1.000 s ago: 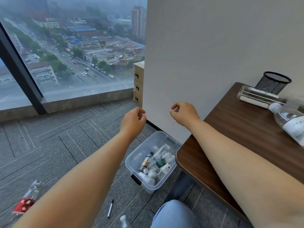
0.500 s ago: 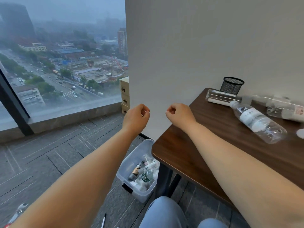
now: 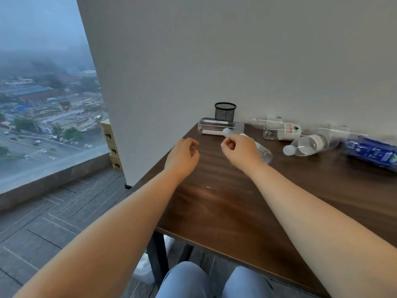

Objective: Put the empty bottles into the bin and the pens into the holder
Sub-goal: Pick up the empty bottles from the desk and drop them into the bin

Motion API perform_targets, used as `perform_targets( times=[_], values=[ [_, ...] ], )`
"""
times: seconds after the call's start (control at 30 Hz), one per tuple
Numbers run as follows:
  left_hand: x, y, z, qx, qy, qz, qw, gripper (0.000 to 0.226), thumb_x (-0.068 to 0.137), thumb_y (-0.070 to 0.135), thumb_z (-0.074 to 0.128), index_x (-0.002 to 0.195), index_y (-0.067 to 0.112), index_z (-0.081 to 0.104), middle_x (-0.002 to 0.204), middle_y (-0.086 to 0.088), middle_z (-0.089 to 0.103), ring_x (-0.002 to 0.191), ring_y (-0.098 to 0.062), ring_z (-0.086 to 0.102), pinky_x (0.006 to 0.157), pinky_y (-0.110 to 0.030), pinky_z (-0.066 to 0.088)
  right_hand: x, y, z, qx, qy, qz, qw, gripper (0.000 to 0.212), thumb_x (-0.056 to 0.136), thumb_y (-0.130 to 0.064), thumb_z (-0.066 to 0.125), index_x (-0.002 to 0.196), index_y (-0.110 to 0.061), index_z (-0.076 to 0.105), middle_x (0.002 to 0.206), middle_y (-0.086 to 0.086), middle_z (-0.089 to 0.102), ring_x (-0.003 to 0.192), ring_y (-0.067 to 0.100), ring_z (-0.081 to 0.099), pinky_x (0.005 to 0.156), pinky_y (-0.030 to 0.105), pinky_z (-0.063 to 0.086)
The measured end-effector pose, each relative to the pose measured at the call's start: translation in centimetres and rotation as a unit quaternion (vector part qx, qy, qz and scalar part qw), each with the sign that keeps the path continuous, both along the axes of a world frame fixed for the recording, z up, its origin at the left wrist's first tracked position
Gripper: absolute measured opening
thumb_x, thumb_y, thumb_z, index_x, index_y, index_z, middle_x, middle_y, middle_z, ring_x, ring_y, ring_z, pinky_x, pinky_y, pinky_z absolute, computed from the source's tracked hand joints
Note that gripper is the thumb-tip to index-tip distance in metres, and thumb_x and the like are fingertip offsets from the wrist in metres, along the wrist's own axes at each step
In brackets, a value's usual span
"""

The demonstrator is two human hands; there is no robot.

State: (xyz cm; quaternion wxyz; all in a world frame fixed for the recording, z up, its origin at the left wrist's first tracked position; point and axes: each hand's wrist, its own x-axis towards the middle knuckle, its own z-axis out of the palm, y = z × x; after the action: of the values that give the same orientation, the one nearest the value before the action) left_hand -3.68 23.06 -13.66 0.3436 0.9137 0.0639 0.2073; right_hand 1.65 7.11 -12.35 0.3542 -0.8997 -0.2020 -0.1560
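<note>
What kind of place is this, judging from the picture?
Probably an office high in a city building: a large window overlooks streets far below, and a mesh pen holder stands on a wooden desk.

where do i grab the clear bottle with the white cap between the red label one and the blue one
Grip the clear bottle round the middle of its barrel, coming down from above with the right hand, the nearer one. It lies on its side, white cap pointing left, so the round barrel is open on top; the cap is likely too small for a sure hold.
</note>
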Motion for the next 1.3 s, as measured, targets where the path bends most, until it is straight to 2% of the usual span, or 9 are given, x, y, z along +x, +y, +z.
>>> perform_targets(
  times=[0.2,0.37,0.43,0.57,0.7,0.8,0.97,1.1,1.3],
  values=[
    [6.2,-6.2,0.6,0.102,0.023,-0.088,0.991,0.063,0.082,-0.005,0.046,0.141,0.014,0.034,0.147,-0.008,0.034,0.132,-0.028,0.036,0.108,-0.040,0.035,3.8,-8.3,0.2,0.013,-0.004,-0.078,0.997,0.013,0.087,-0.020,0.053,0.079,-0.015,0.063,0.063,-0.008,0.053,0.071,0.017,0.052,0.068,0.031,0.045],
    [12.4,-8.8,1.0,0.242,0.062,-0.140,0.958,0.079,0.083,-0.005,0.053,0.149,0.015,0.014,0.158,-0.006,0.011,0.147,-0.026,0.005,0.117,-0.043,0.020,7.3,-12.7,0.4,0.039,-0.015,-0.118,0.992,0.012,0.088,-0.019,0.055,0.077,-0.018,0.059,0.056,-0.012,0.045,0.057,0.008,0.044,0.058,0.021,0.036],
    [14.2,-9.5,0.8,0.325,0.100,-0.164,0.926,0.083,0.085,-0.003,0.052,0.150,0.017,0.005,0.159,-0.004,0.006,0.147,-0.028,-0.002,0.117,-0.049,0.018,8.3,-13.6,0.3,0.051,-0.013,-0.129,0.990,0.012,0.089,-0.018,0.055,0.077,-0.020,0.056,0.056,-0.012,0.045,0.055,0.004,0.044,0.053,0.007,0.033],
    [15.7,-9.8,0.2,0.383,0.109,-0.190,0.898,0.076,0.083,0.004,0.058,0.147,0.023,0.020,0.154,-0.006,0.023,0.143,-0.030,0.015,0.115,-0.047,0.024,8.8,-14.6,-0.5,0.056,-0.007,-0.135,0.989,0.009,0.090,-0.017,0.053,0.082,-0.020,0.056,0.062,-0.013,0.048,0.060,0.004,0.046,0.053,0.006,0.033],
    [15.0,-9.9,-0.3,0.317,0.044,-0.166,0.933,0.062,0.074,0.019,0.068,0.130,0.019,0.042,0.129,-0.012,0.039,0.120,-0.033,0.040,0.098,-0.042,0.039,9.4,-15.0,-0.7,0.037,-0.005,-0.149,0.988,0.015,0.093,-0.025,0.049,0.091,-0.015,0.060,0.079,-0.002,0.059,0.074,0.015,0.052,0.065,0.026,0.040],
    [13.6,-9.6,-0.2,0.191,-0.037,-0.149,0.969,0.063,0.064,0.020,0.074,0.119,0.007,0.045,0.116,-0.013,0.048,0.108,-0.031,0.050,0.090,-0.038,0.042,9.9,-15.2,-0.7,-0.038,-0.024,-0.173,0.984,0.025,0.092,-0.028,0.047,0.110,-0.015,0.060,0.111,0.006,0.062,0.107,0.028,0.053,0.083,0.036,0.044],
    [10.9,-10.2,0.7,0.088,-0.117,-0.098,0.984,0.071,0.067,0.030,0.079,0.126,0.009,0.046,0.121,-0.009,0.055,0.111,-0.027,0.054,0.088,-0.031,0.040,10.2,-15.0,-0.4,-0.267,0.145,-0.227,0.925,0.059,0.089,-0.045,0.050,0.142,-0.029,0.032,0.156,0.007,0.014,0.141,0.042,0.012,0.109,0.055,0.030],
    [9.9,-10.2,2.0,0.045,-0.118,-0.084,0.988,0.073,0.070,0.040,0.077,0.131,0.019,0.041,0.127,-0.003,0.051,0.113,-0.021,0.053,0.084,-0.029,0.039,10.3,-15.2,-0.6,-0.302,0.247,-0.242,0.888,0.062,0.087,-0.024,0.058,0.143,-0.025,0.033,0.158,0.005,-0.009,0.139,0.053,0.001,0.107,0.061,0.030],
    [8.8,-10.8,2.9,0.034,-0.110,-0.073,0.991,0.075,0.072,0.046,0.073,0.133,0.019,0.037,0.130,0.001,0.050,0.114,-0.019,0.053,0.083,-0.033,0.044,8.6,-16.0,-0.4,-0.347,0.214,-0.235,0.883,0.060,0.089,-0.006,0.049,0.145,-0.019,0.033,0.159,0.009,-0.011,0.132,0.039,0.037,0.082,0.039,0.044]
  ],
)
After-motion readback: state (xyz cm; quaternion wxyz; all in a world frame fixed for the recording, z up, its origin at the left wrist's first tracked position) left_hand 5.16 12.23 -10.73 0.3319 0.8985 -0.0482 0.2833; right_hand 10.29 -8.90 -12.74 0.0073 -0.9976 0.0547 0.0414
